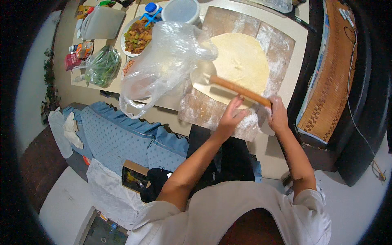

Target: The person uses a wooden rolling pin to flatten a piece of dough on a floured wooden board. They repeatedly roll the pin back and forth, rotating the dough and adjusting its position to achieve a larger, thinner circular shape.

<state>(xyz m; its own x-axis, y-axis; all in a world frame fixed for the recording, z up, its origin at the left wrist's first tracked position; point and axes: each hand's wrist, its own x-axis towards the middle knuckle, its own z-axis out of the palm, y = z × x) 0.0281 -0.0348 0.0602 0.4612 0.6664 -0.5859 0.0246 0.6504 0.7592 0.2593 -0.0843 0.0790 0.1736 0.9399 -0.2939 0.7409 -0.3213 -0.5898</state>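
Observation:
A wooden rolling pin (pixel 240 91) is held by its near right end in my right hand (pixel 278 114). It slants across the near part of a large, round, pale yellow sheet of dough (pixel 242 56), over a dark shadow. My left hand (pixel 231 118) has its fingers apart just below the pin, over the near edge of the dough. Whether a fingertip touches the pin is unclear. Beneath the dough is a flour-dusted wooden board (pixel 280 56). A clear plastic bag (pixel 171 52) overlaps the left side of the board and hides its contents partly.
Left of the bag are a plate of cooked food (pixel 137 38), a bag of green vegetables (pixel 104 67) and a translucent container (pixel 104 23). A lidded tub (pixel 180 12) stands behind. A blue-covered sofa (pixel 119 131) lies near left, a woven-mat seat (pixel 329 76) to the right.

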